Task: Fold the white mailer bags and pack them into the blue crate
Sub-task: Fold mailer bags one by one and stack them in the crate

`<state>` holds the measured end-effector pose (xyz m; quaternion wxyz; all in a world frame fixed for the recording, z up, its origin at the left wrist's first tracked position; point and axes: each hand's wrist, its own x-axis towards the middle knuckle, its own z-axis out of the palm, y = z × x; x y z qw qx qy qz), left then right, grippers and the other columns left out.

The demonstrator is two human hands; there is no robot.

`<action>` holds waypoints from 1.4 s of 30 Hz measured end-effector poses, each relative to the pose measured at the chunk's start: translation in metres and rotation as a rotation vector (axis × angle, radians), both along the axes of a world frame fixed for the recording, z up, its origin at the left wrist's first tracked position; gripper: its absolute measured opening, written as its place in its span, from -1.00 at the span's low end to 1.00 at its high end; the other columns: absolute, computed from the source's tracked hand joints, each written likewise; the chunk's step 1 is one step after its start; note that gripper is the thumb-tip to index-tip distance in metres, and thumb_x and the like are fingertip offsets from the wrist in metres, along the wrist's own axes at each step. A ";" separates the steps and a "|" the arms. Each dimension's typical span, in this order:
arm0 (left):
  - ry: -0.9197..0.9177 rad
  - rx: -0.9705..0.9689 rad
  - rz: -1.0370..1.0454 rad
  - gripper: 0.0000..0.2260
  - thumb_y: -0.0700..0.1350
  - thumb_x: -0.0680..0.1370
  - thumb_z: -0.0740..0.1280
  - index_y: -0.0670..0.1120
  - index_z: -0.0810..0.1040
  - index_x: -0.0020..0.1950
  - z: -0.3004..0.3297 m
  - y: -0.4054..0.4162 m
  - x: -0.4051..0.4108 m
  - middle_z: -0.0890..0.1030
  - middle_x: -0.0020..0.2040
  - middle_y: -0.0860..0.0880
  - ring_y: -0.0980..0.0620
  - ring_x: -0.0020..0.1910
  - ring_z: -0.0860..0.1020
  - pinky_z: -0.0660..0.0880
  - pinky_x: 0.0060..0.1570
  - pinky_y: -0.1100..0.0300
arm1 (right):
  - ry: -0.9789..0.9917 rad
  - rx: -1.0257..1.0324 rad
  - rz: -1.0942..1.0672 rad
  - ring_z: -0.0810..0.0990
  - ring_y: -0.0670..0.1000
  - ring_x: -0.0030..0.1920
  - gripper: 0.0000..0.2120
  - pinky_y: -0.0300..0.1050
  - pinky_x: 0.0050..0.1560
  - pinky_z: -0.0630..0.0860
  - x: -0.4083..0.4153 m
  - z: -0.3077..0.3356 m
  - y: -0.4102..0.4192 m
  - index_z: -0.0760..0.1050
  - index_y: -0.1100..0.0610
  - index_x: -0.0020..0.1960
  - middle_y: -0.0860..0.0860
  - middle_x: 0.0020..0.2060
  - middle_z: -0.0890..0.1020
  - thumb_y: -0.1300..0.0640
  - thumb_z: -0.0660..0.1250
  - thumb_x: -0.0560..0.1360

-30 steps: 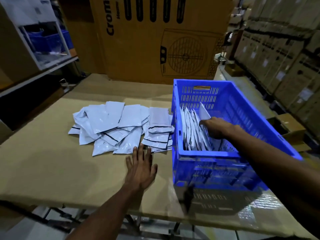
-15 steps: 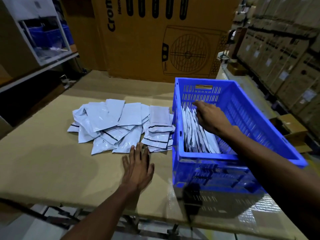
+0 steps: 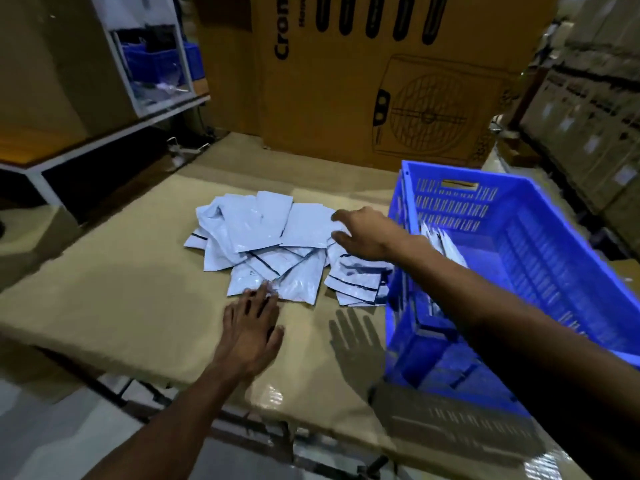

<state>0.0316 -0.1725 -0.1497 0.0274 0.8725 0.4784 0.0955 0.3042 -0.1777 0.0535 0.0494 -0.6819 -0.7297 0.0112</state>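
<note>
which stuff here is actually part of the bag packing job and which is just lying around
Part of the job:
- loose mailer bags heaped on the table
- blue crate with packed bags standing inside
- left hand, fingertips on the pile's near edge
- right hand, open over the pile

Just lying about:
- big printed carton behind
- shelf unit on the left
- stacked boxes on the right

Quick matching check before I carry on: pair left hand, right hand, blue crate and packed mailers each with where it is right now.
Things:
1 left hand
2 right hand
3 blue crate
4 packed mailers

Places:
A standing on edge inside the crate
B on the table's right side
C over the loose pile, open
D flat on the table, touching the pile's near edge

Pairs: 1-D, 2-C, 3-B, 4-A
</note>
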 end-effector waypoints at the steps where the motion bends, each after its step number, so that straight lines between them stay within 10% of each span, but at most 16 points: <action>1: 0.011 -0.002 0.018 -0.39 0.24 0.58 0.06 0.03 0.23 0.60 0.000 0.003 -0.009 0.05 0.66 -0.01 -0.20 0.55 0.19 0.24 0.35 -0.23 | -0.023 -0.073 0.002 0.49 0.30 0.24 -0.58 0.12 0.16 0.49 -0.013 -0.004 0.007 0.38 0.12 0.40 0.26 0.24 0.54 -0.05 0.19 0.62; 10: 0.077 -0.075 0.170 -0.38 0.26 0.58 0.00 0.00 0.30 0.56 0.000 0.019 -0.034 0.10 0.64 -0.14 -0.22 0.55 0.18 0.14 0.44 -0.27 | -0.112 -0.025 -0.068 0.41 0.25 0.33 -0.68 0.13 0.19 0.42 -0.057 -0.101 0.050 0.46 0.19 0.20 0.16 0.21 0.52 0.19 0.26 0.46; 19: 0.011 -0.027 0.166 -0.39 0.23 0.56 0.01 -0.02 0.32 0.53 -0.004 0.020 -0.030 0.12 0.63 -0.15 -0.18 0.56 0.16 0.07 0.46 -0.30 | -0.252 0.031 -0.196 0.18 0.34 0.50 -0.47 0.25 0.39 0.24 -0.027 -0.149 0.097 0.32 0.21 0.42 0.22 0.50 0.26 0.35 0.27 0.46; 28: 0.007 -0.009 0.158 -0.38 0.22 0.55 0.03 -0.03 0.23 0.56 -0.005 0.023 -0.028 0.14 0.62 -0.14 -0.17 0.54 0.17 0.10 0.45 -0.31 | -0.132 0.211 -0.091 0.52 0.27 -0.13 -0.83 0.08 -0.18 0.50 -0.028 -0.157 0.111 0.44 0.21 -0.37 0.19 -0.20 0.54 0.44 0.31 0.16; 34: -0.093 0.049 0.158 -0.29 0.13 0.53 0.30 -0.08 0.16 0.61 -0.003 0.019 -0.030 0.24 0.59 -0.14 -0.19 0.52 0.26 0.32 0.34 -0.32 | -0.075 0.353 0.035 0.41 0.28 0.40 -0.85 0.32 0.38 0.29 -0.098 -0.153 0.047 0.55 0.25 -0.05 0.23 0.29 0.55 0.20 0.29 0.42; 39: -0.110 0.021 0.127 -0.15 0.00 0.54 0.31 0.08 -0.20 0.65 0.011 0.013 -0.033 -0.12 0.66 -0.06 -0.15 0.62 0.02 0.21 0.44 -0.26 | -0.008 0.369 0.187 0.43 0.18 0.41 -0.73 0.33 0.40 0.27 -0.161 -0.166 -0.022 0.57 0.20 0.04 0.12 0.26 0.58 0.05 0.27 0.47; 42: -0.103 -0.065 0.071 -0.15 -0.13 0.48 0.39 0.19 -0.01 0.63 0.002 0.019 -0.045 -0.10 0.67 -0.02 -0.14 0.61 -0.07 0.16 0.44 -0.30 | 0.104 0.334 0.316 0.46 0.22 0.35 -0.78 0.22 0.35 0.38 -0.168 -0.173 -0.046 0.50 0.19 0.04 0.18 0.28 0.55 0.06 0.30 0.49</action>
